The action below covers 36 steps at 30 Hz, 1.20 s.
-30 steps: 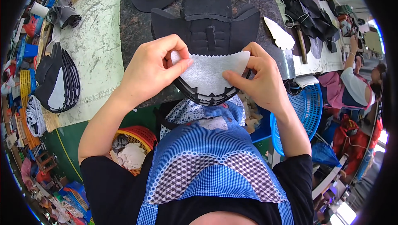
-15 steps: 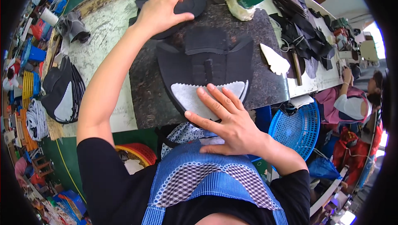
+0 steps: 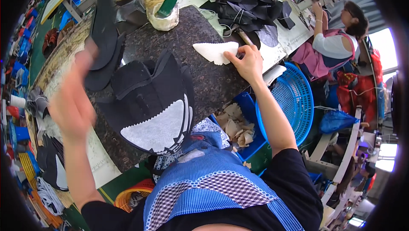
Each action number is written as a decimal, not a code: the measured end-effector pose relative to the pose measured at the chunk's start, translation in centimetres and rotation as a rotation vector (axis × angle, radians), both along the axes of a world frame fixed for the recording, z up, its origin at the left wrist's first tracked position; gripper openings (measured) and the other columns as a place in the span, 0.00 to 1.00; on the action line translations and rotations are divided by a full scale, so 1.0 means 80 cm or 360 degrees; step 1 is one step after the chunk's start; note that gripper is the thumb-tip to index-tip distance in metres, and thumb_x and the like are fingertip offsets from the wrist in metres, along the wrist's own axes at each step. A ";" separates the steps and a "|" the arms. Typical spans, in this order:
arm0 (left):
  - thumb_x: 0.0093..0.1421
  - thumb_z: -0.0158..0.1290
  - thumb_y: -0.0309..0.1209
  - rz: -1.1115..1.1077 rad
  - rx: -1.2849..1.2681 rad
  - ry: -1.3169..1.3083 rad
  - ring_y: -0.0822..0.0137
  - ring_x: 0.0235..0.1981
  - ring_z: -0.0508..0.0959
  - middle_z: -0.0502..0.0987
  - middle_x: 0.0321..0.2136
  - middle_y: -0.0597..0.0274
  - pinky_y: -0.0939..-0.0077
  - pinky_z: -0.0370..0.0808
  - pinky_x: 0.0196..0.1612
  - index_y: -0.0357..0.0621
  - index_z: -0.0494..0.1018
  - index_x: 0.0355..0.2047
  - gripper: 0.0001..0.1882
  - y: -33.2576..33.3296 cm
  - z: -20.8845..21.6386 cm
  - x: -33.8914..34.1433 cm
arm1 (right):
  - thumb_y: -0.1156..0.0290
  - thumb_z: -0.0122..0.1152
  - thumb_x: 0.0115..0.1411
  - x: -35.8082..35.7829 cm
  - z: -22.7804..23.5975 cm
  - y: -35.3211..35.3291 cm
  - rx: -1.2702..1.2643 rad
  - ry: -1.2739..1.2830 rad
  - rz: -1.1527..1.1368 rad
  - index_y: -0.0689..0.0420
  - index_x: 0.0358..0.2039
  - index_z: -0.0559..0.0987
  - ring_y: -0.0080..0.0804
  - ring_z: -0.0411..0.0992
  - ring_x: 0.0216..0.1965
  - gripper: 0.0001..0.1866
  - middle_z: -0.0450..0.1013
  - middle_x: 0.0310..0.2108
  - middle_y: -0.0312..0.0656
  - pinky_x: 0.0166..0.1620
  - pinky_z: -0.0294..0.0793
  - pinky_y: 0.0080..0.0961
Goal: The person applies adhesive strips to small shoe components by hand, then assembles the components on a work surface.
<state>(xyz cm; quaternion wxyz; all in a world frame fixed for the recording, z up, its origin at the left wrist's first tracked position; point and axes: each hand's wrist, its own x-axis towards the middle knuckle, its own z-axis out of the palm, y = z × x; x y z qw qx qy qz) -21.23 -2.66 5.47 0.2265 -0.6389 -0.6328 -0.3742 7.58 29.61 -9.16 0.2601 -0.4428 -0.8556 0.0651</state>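
Observation:
On the dark speckled board (image 3: 213,75) lies a small pile of black shoe uppers (image 3: 145,88), the top one bearing a pale grey, zigzag-edged toe patch (image 3: 157,124). My right hand (image 3: 247,64) pinches the edge of a white zigzag-edged toe patch (image 3: 213,51) between thumb and fingers. My left hand (image 3: 76,97) is smeared by motion at the left of the board. Its fingertips are close to curved black pieces (image 3: 104,26), one of which stands up at a slant. Whether the left hand grips one cannot be made out.
A glue-crusted pot (image 3: 164,20) with a green tool (image 3: 169,3) stands at the back. Black scraps (image 3: 251,9) lie beyond the right hand. Below the table edge are a blue basket (image 3: 289,103) and a blue bin of scraps (image 3: 236,129). Another person (image 3: 332,39) sits at the right.
My right hand has left the shoe uppers and taken the white toe patch's edge. My left hand has swung left and nearer. The uppers now lie turned, with more toe edges showing.

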 end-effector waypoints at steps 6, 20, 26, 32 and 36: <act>0.58 0.63 0.40 -0.0364 -0.0954 -0.0237 0.54 0.42 0.85 0.82 0.45 0.49 0.67 0.83 0.43 0.38 0.79 0.46 0.21 -0.054 -0.024 0.138 | 0.77 0.66 0.60 -0.042 0.063 -0.024 -0.0927 0.1527 0.0625 0.63 0.34 0.78 0.16 0.69 0.30 0.05 0.75 0.30 0.31 0.35 0.69 0.16; 0.64 0.61 0.27 -0.0754 -0.0752 -0.1409 0.76 0.35 0.81 0.81 0.33 0.62 0.83 0.77 0.37 0.35 0.77 0.42 0.10 0.031 0.052 0.143 | 0.77 0.65 0.59 0.005 0.251 -0.175 -0.1756 0.0881 0.1420 0.66 0.37 0.82 0.17 0.74 0.32 0.07 0.79 0.32 0.37 0.37 0.75 0.17; 0.50 0.72 0.28 -0.1184 -0.0897 -0.1664 0.72 0.36 0.80 0.78 0.41 0.57 0.78 0.79 0.36 0.41 0.74 0.51 0.29 0.036 0.049 0.152 | 0.78 0.60 0.56 0.006 0.249 -0.175 -0.2357 0.0231 0.2042 0.64 0.28 0.82 0.17 0.73 0.24 0.04 0.76 0.22 0.35 0.28 0.71 0.17; 0.41 0.71 0.23 -0.0930 0.0270 0.0158 0.63 0.39 0.79 0.76 0.40 0.63 0.67 0.80 0.41 0.47 0.78 0.34 0.19 0.029 0.033 0.188 | 0.65 0.51 0.58 -0.009 0.152 -0.190 -0.3056 0.1810 0.1775 0.58 0.20 0.71 0.26 0.64 0.24 0.13 0.71 0.22 0.42 0.32 0.66 0.22; 0.46 0.66 0.18 -0.0905 -0.0100 0.0042 0.61 0.37 0.80 0.78 0.38 0.61 0.69 0.78 0.37 0.49 0.76 0.35 0.16 0.027 0.022 0.161 | 0.65 0.51 0.66 0.008 0.153 -0.184 -0.2579 0.1588 0.1601 0.62 0.31 0.78 0.28 0.73 0.35 0.14 0.76 0.41 0.46 0.42 0.74 0.25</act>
